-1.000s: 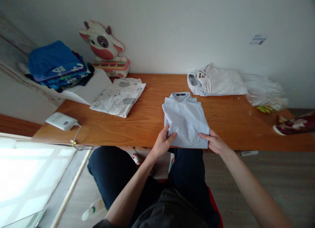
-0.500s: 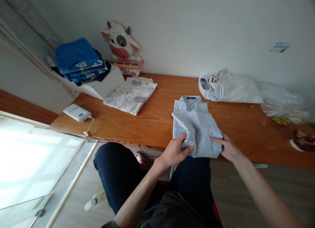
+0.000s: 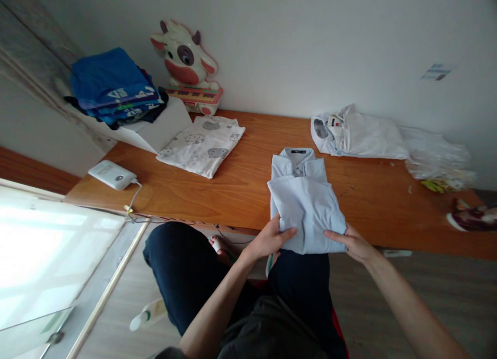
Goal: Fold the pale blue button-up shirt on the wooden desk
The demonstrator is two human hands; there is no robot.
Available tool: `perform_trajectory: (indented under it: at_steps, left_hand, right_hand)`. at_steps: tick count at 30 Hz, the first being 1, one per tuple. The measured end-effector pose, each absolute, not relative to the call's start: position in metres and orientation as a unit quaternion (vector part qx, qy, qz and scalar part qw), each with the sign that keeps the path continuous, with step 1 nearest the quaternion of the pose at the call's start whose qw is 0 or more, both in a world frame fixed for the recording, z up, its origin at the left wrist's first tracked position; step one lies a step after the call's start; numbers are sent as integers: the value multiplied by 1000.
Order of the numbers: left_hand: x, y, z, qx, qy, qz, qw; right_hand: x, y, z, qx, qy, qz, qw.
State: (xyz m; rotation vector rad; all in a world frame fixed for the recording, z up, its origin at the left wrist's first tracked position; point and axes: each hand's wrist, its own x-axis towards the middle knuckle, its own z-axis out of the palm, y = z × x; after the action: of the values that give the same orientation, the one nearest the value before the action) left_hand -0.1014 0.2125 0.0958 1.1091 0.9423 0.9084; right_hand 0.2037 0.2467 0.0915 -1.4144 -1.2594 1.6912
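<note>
White plastic device point(image 3: 112, 174) near left end of brown wooden table point(image 3: 248, 188). Open table stretch between grey-printed white folded cloth point(image 3: 204, 146) and folded light-blue collared fabric shirt point(image 3: 310, 206). Left hand point(image 3: 269, 238) clamps shirt's left side; bottom edge overhangs table front; right hand point(image 3: 355, 243) clamps lower right corner.

6 o'clock: dark shirt point(image 3: 272, 333) | 7 o'clock: dark short sleeve point(image 3: 171, 353), bare forearm point(image 3: 219, 302) | 6 to 7: navy trousers point(image 3: 174, 260) | 7: pale-strapped sandal point(image 3: 218, 243), partly hidden

Left hand point(image 3: 268, 239), right hand point(image 3: 356, 243), both gripping folded shirt point(image 3: 310, 206) (pale blue), wooden table point(image 3: 240, 191)
</note>
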Motion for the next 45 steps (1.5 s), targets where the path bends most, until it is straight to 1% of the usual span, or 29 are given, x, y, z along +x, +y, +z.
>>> perform_trajectory:
  at_steps: [2,7,11,16,18,20,23,26,28,29,32,35,38,41,43,45]
  left_hand:
    - [-101,214,93,480,390,410,671]
    - [-101,213,94,487,365,419,674]
    - [-96,209,97,387,365,427,732]
    - [-98,210,100,290,311,418,803]
    - [-100,211,100,263,313,411,815]
    - [-100,211,101,268,336,412,804]
    - [-99,200,107,380,368,395,751]
    - [-101,182,118,534,338,365,683]
    - [-105,170,127,633,305,342,624]
    - [-107,164,130,680,290,327,588]
    - [-112,147,127,782,238,286,500]
    - [-116,127,102,838,202,252,441]
    - [-121,107,62,900,180,196,345]
    - [-127,92,25,945,154,143,251]
    - [-130,86,7,958,145,135,210]
    - [-131,83,-5,961,140,141,191]
  right_hand:
    - [209,248,89,-524,-472,647,290]
    - [216,252,87,-516,-493,653,255]
    - [212,250,92,-521,-495,633,289]
    - [204,233,105,-502,-534,601,318]
    - [203,225,106,-499,-526,598,341]
    - [206,218,104,-509,-525,584,352]
    - [218,209,97,-517,-530,582,338]
    - [233,198,93,-492,-507,628,324]
    - [237,188,97,-478,-542,630,286]
    - [236,182,100,-469,-578,613,265]
    - [229,157,108,-398,-705,542,226]
    - [223,123,101,-326,-806,442,220]
    - [226,87,73,-307,-879,304,200]
    - [231,56,35,-287,-925,192,160]
    - [233,42,12,-281,-938,135,152]
    - [233,33,-2,-284,-940,102,158]
